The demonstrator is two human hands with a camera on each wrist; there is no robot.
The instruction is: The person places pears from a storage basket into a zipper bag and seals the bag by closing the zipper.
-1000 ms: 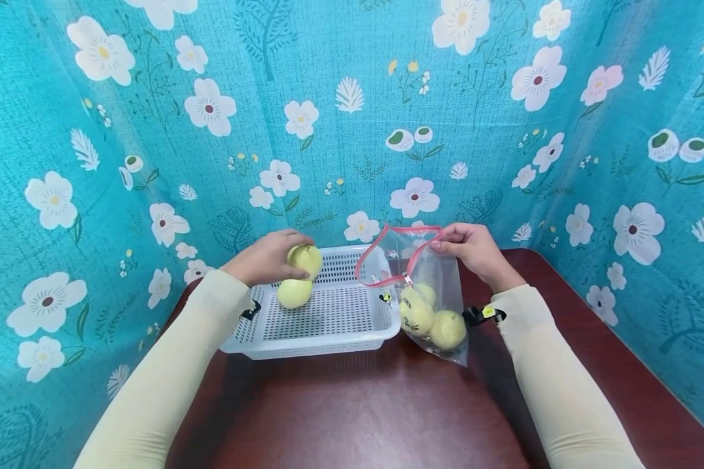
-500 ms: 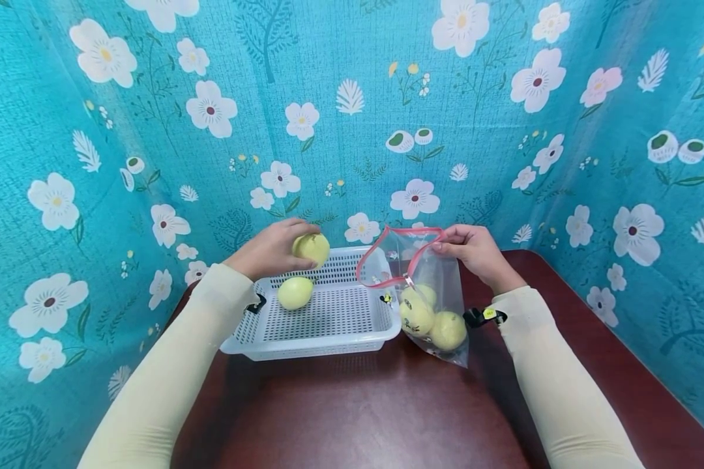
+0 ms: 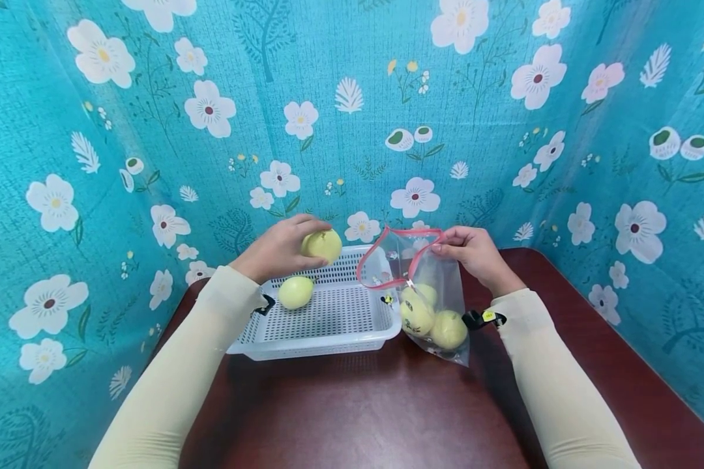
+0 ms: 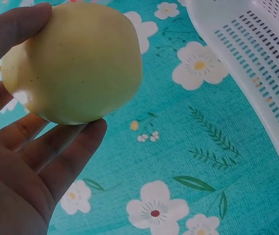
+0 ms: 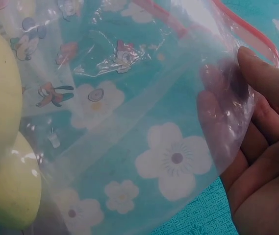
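Observation:
My left hand (image 3: 284, 247) grips a yellow-green pear (image 3: 322, 247) above the back of a white plastic basket (image 3: 322, 341). In the left wrist view the thumb and fingers wrap round the held pear (image 4: 80, 63), its stem toward the palm. Another pear (image 3: 296, 293) lies in the basket below. My right hand (image 3: 472, 254) pinches the rim of a clear plastic bag (image 3: 442, 280) with a red zip edge, its mouth spread wide. Several pears (image 3: 418, 316) sit at the bottom of the bag. Cartoon prints show on the plastic in the right wrist view.
Basket and bag stand side by side on a dark red-brown table (image 3: 352, 404), the bag against the basket's right end. A blue floral curtain (image 3: 340, 143) hangs behind and on both sides.
My left hand has moved to the right and slightly up with the pear, away from the pear left in the basket. The right hand and bag stay nearly still.

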